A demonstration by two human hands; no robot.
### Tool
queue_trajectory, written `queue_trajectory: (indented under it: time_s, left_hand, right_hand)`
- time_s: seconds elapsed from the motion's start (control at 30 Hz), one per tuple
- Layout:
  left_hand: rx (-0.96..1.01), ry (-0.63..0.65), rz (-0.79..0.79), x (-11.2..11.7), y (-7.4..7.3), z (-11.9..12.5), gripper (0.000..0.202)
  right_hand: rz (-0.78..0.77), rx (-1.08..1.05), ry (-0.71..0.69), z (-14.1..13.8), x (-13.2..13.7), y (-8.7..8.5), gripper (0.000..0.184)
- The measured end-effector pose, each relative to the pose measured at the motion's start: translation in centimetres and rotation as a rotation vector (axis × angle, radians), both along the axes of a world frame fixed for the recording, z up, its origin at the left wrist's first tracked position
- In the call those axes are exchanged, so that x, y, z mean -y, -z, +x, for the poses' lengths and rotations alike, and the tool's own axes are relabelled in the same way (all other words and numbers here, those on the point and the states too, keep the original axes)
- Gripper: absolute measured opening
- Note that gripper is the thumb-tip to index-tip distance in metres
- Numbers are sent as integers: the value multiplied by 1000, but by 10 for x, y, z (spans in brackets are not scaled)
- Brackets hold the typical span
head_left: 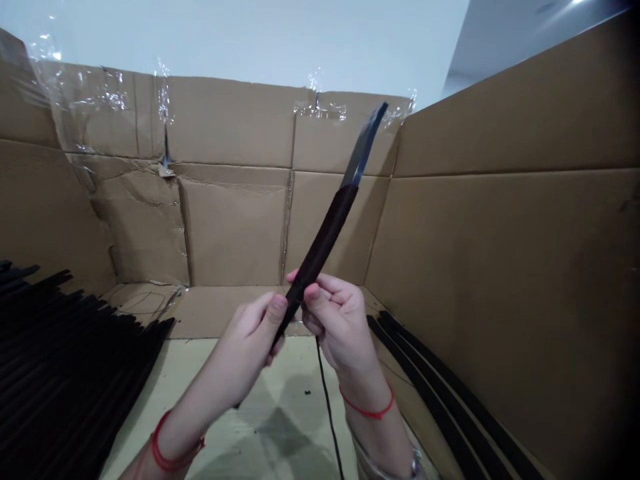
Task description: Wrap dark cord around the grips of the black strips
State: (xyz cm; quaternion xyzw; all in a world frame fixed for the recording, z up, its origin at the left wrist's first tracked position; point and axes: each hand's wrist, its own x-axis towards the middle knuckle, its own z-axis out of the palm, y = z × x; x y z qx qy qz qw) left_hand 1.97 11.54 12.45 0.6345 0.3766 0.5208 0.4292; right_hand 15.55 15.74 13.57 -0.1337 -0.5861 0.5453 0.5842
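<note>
A long, slightly curved strip (327, 230) slants up to the right in front of me. Dark brown cord-like wrapping covers its middle, and a smooth blue-grey end stays bare at the top. My left hand (250, 340) is closed round its lower part, thumb along the front. Higher up, my right hand (337, 320) pinches the wrapped part, thumb in front and a fingertip showing behind. A thin dark cord (327, 400) hangs below my right hand toward the bottom edge; its upper end is hidden by the hand.
Brown cardboard walls (235, 227) with clear tape enclose the pale work surface (270, 427). Many black strips (65, 373) are piled at the left. Several more black strips (440, 400) lie along the right wall. A small dark scrap (307, 393) lies on the surface.
</note>
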Motion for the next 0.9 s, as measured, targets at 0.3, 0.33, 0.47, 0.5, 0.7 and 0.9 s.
queue_trajectory:
  time_s: [0.3,0.33,0.47,0.5,0.7,0.9]
  left_hand:
    - [65,124,-106,-9,0,-8,53]
    - [57,8,-39,-11,1,-8,52]
    - [67,127,-245,-16,4,-4,59]
    - [66,230,-304,-17,5,-1,62]
    - [-22,-173,125,-8,6,10,48]
    - [13,122,-76,-1,1,-2,58]
  right_hand:
    - [63,25,201,-9,-2,1,34]
    - [63,10,235,-9,-3,2,34]
    - [6,50,29,-9,-4,2,36]
    - [-4,54,-7,-8,-3,2,38]
    - [-20,9,205,-6,5,-2,33]
    - [70,26,275,-4,14,-6,23]
